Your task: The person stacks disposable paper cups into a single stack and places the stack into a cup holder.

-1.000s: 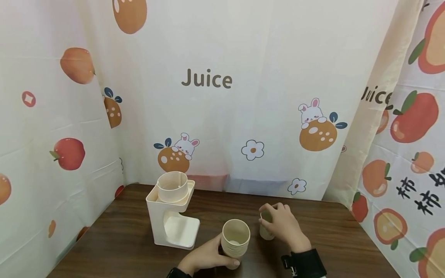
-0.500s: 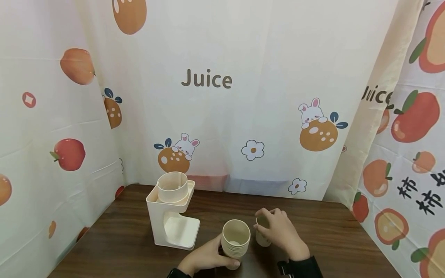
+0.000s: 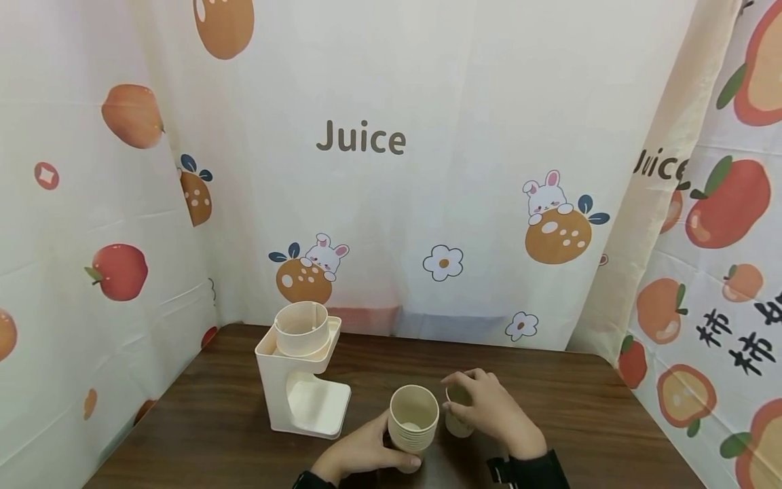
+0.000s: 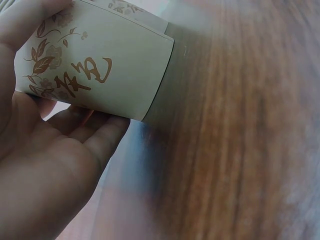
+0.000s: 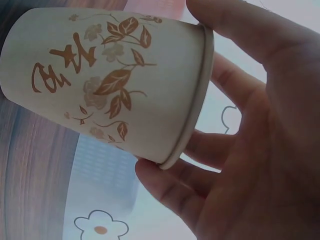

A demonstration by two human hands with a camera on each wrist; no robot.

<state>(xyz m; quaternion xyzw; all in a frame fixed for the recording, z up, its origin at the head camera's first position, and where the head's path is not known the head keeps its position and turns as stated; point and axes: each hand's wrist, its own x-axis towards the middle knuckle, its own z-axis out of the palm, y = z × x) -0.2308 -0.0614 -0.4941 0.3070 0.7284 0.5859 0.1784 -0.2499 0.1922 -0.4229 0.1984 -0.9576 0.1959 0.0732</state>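
Observation:
A stack of cream paper cups stands near the front of the table, its rims nested one above another. My left hand grips this stack low down, fingers behind and thumb in front. To the right of it, my right hand holds a single paper cup by its rim. In the right wrist view that paper cup shows brown leaves and brush-style characters; thumb and fingers pinch its rim. The lowest cup of the stack carries the same print in the left wrist view.
A cream cup-shaped holder sits on top of a white stand with a flat base, left of the cups. The dark wooden table ends at a fruit-printed curtain behind and at both sides.
My right hand has moved left with the single cup, bringing it closer to the stack. The left hand and the stack stay in place.

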